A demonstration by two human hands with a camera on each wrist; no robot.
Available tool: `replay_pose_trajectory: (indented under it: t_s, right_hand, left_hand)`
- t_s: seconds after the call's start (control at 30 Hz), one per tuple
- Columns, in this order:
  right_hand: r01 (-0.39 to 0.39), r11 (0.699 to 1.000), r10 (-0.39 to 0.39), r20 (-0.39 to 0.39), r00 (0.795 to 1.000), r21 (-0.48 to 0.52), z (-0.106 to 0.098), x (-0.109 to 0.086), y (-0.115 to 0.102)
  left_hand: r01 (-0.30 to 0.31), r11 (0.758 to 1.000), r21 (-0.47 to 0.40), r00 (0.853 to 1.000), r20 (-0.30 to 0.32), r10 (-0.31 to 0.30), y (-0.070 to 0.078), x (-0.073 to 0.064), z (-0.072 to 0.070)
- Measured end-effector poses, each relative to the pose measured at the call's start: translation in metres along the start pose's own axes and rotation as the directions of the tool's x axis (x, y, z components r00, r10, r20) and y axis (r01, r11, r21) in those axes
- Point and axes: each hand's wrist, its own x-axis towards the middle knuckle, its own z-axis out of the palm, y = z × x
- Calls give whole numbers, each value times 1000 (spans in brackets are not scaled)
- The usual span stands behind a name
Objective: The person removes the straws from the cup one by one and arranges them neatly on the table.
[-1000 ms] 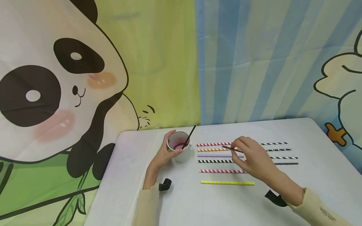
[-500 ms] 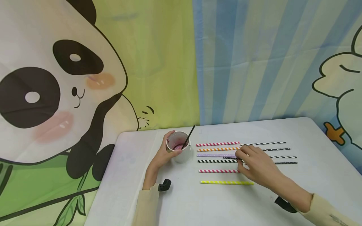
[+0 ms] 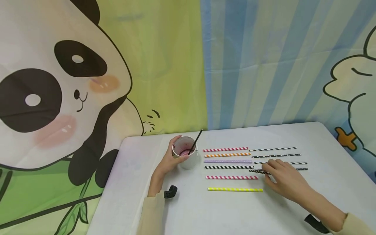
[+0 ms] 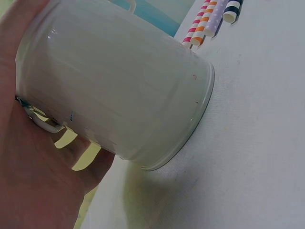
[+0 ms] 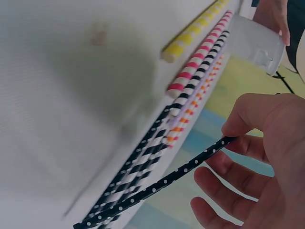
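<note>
My left hand (image 3: 168,163) grips a small white bucket (image 3: 189,162) near the table's back left, thumb and fingers around its side. A single black straw (image 3: 195,141) leans out of the bucket, whose inside looks pinkish at the bottom. In my right hand (image 3: 286,180), thumb and index finger pinch one end of a black paper straw with white dots (image 5: 166,182). That straw slants close over the right-hand column of black-and-white straws (image 5: 136,175). The other fingers of the right hand are loosely bent.
Left of the right hand lies a column of straws: red-striped (image 3: 226,149), orange-striped (image 3: 227,155), lilac (image 3: 228,161), black-striped (image 3: 229,167), another red-striped one (image 3: 232,178) and yellow (image 3: 235,189). The white table (image 3: 205,215) meets a printed curtain (image 3: 170,81) behind.
My right hand has moved right and toward the table's front with the dotted straw, from over the left column to the right column's front. My left hand keeps its grip on the bucket.
</note>
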Motion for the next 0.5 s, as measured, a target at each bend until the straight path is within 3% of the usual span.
replay_pose_trajectory:
  t_s: [0.2,0.5]
  right_hand:
    - [-25,999,26,11,1000,-37,4,-21,15]
    - [-80,995,83,53,995,-52,6,-36,33]
  left_hand:
    - [4,1000,-12,1000,19,-3,4,1,-1]
    - [-8,1000,24,1000,-2,8,-6,2,-2]
